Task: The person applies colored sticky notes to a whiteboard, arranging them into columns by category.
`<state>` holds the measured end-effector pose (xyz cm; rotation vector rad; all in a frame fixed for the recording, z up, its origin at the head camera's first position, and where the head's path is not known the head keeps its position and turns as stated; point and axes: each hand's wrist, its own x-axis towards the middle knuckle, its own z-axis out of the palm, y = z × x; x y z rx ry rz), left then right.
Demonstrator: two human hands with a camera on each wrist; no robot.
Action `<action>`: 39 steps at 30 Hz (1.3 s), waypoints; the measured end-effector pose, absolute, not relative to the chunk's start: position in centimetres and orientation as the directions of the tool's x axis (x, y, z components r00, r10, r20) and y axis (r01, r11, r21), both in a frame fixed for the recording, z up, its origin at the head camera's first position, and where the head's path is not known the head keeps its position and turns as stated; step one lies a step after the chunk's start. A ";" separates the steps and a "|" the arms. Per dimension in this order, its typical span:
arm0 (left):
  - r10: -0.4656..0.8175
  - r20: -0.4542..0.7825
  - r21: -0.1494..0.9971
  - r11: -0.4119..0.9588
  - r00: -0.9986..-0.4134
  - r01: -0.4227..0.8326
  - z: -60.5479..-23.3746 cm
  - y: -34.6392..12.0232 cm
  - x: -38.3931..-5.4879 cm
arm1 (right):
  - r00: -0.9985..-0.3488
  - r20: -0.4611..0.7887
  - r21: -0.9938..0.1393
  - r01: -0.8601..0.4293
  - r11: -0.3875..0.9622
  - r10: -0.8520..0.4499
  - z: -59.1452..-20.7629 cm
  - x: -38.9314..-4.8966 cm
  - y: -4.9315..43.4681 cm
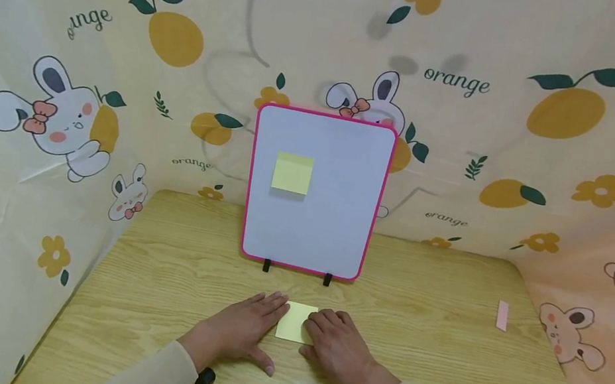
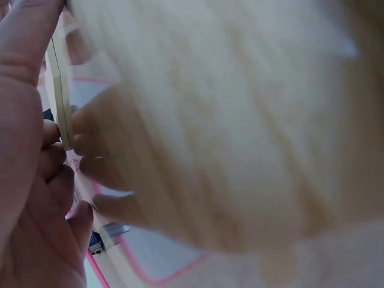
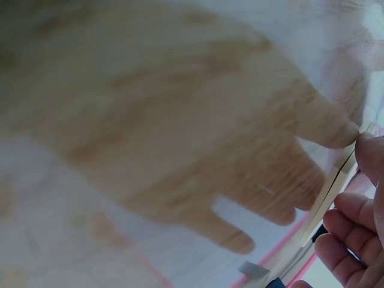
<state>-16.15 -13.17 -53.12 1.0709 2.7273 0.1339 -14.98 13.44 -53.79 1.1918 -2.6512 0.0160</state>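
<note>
Both hands lay low on the pale wood-grain counter (image 1: pixel 428 345), the left hand (image 1: pixel 243 333) flat with straight fingers on the left edge of the small square yellow sticky-note pad (image 1: pixel 295 322), the right hand (image 1: pixel 339 351) with fingers bent at the pad's right edge, though a true pinch could not be confirmed. The pad sat between the two grips, just short of the pink-framed whiteboard (image 1: pixel 333 223) beyond them, which bore one yellow note (image 1: pixel 292 173). Judged risks: several sheets lifting at once if the right grip caught too deep an edge, or the pad skidding on the glossy counter if the left grip eased.

sticky-note pad (image 1: pixel 295 322) | pale yellow, square | flat on table
</note>
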 end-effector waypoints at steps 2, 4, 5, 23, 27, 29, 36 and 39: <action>0.680 -0.164 0.159 0.733 -0.715 0.661 -53.2 -13.2 -16.2 | -0.642 0.208 0.089 -0.738 0.668 -0.738 -53.7 -15.0 13.4; 0.679 -0.168 0.159 0.734 -0.715 0.660 -53.2 -13.3 -16.3 | -0.639 0.210 0.095 -0.740 0.666 -0.740 -53.7 -15.1 13.3; 0.677 -0.169 0.158 0.736 -0.716 0.659 -53.2 -13.3 -16.3 | -0.638 0.213 0.096 -0.740 0.666 -0.740 -53.7 -15.1 13.3; 0.689 -0.157 0.179 0.725 -0.708 0.666 -53.3 -13.3 -16.4 | -0.663 0.201 0.113 -0.716 0.689 -0.721 -53.7 -15.6 12.7; 0.687 -0.159 0.182 0.726 -0.709 0.663 -53.4 -13.3 -16.4 | -0.664 0.205 0.125 -0.710 0.693 -0.719 -53.8 -15.6 12.6; 0.687 -0.158 0.184 0.726 -0.710 0.662 -53.5 -13.3 -16.4 | -0.667 0.207 0.127 -0.708 0.695 -0.716 -53.8 -15.6 12.6; 0.679 -0.168 0.209 0.733 -0.714 0.648 -53.4 -13.2 -16.3 | -0.679 0.197 0.098 -0.704 0.704 -0.707 -53.7 -15.5 12.6; 0.679 -0.173 0.222 0.733 -0.713 0.644 -53.3 -13.2 -16.3 | -0.686 0.187 0.073 -0.704 0.706 -0.703 -53.4 -15.5 12.6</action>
